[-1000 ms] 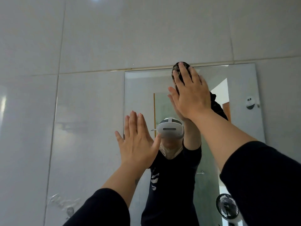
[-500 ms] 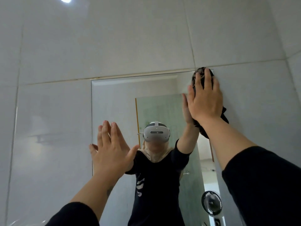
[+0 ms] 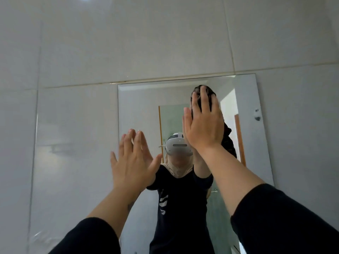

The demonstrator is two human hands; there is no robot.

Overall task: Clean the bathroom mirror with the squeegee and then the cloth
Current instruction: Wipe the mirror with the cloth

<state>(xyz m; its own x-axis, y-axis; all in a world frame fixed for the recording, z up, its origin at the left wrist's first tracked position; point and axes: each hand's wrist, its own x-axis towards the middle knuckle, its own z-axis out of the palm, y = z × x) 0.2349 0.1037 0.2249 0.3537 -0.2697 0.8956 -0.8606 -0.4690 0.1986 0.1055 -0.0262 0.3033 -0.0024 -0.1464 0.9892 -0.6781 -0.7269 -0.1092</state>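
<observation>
1. Mirror glass is hanging on a pale tiled wall, its top edge lying just under a tile seam.
2. The right hand is pressing a dark cloth flat against the mirror near the top edge, right of its middle.
3. Its fingers are lying straight and slightly spread over the cloth, thumb out to the left; nothing is being pinched.
4. The cloth is bunching above the fingertips and trailing down past the right side of the palm toward the wrist.
5. The left hand is staying flat and wide, fingers together and pointing up, thumb splayed to the right.
6. It is sitting over the mirror's left edge, lower than the right hand and well apart from the cloth; whether the palm is actually touching the glass cannot be told.
7. Both forearms are bare, with black sleeves covering the arms nearer the camera.
8. The glass is reflecting a person in a black top with a white headset, arms raised to meet the hands.
9. A small dark mark is showing near the mirror's right edge.
10. No squeegee is appearing in this view.
</observation>
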